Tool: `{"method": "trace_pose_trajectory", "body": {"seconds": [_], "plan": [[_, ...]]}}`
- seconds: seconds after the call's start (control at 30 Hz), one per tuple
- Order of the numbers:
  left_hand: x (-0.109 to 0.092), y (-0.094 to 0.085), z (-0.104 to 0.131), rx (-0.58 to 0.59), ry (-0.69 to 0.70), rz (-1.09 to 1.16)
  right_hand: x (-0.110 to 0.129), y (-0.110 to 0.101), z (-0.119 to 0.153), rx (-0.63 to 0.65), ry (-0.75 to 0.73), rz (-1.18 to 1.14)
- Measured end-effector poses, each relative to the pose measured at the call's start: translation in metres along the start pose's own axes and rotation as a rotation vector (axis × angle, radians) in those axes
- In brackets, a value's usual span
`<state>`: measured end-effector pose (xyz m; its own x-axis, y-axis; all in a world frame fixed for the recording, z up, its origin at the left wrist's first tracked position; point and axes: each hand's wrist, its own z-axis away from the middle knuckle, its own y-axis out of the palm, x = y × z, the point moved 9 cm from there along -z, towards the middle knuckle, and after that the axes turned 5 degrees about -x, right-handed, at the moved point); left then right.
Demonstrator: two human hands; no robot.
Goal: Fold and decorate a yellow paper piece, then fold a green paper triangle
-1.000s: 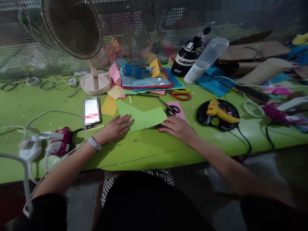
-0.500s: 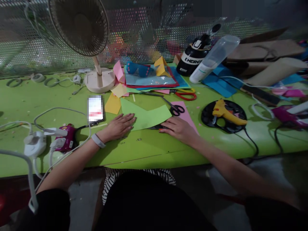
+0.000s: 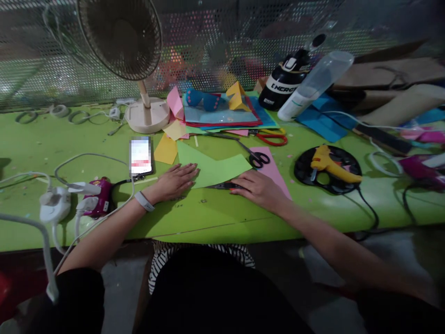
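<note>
My left hand (image 3: 178, 181), with a pale band on its wrist, lies flat with fingers stretched out on the left part of a light green sheet of paper (image 3: 213, 170). At the sheet's lower right edge, my right hand (image 3: 255, 188) is closed around a dark, pointed tool (image 3: 220, 185). Its narrow tip points left along the paper's lower edge; the fingers cover its grip, so I cannot tell its exact kind. Black-handled scissors (image 3: 259, 160) rest just above my right hand. A pink sheet (image 3: 276, 174) lies partly beneath them.
A phone (image 3: 141, 155), an orange paper piece (image 3: 166, 149) and a fan (image 3: 148, 116) stand or lie to the left. Behind are red-handled scissors (image 3: 273, 139) and a black bottle (image 3: 278, 90). A yellow glue gun (image 3: 333, 167) sits on a black tray to the right. Cords run by plugs (image 3: 95, 197).
The dark tool's tip has moved slightly left along the green paper's lower edge, and more of it shows. My left hand stays flat on the paper. The whole view has shifted slightly.
</note>
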<state>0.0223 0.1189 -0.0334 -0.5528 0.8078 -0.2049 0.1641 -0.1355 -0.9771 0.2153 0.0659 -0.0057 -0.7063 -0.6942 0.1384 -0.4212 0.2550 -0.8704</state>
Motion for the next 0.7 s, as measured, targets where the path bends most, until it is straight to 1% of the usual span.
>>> {"method": "trace_pose_trajectory", "body": {"seconds": [0.17,0.33,0.5,0.7], "plan": [[0.005,-0.001,-0.001,-0.003,0.001,0.037,0.004,0.006,-0.006,-0.002,0.015,-0.003],[0.005,0.002,0.0,0.008,0.002,-0.001,0.015,0.012,-0.015,0.027,-0.002,-0.01],[0.004,0.003,0.0,0.001,0.008,-0.015,0.018,0.013,-0.017,0.029,-0.003,-0.027],[0.004,0.003,0.0,0.008,0.006,-0.002,0.024,0.021,-0.027,0.065,0.012,-0.054]]}}
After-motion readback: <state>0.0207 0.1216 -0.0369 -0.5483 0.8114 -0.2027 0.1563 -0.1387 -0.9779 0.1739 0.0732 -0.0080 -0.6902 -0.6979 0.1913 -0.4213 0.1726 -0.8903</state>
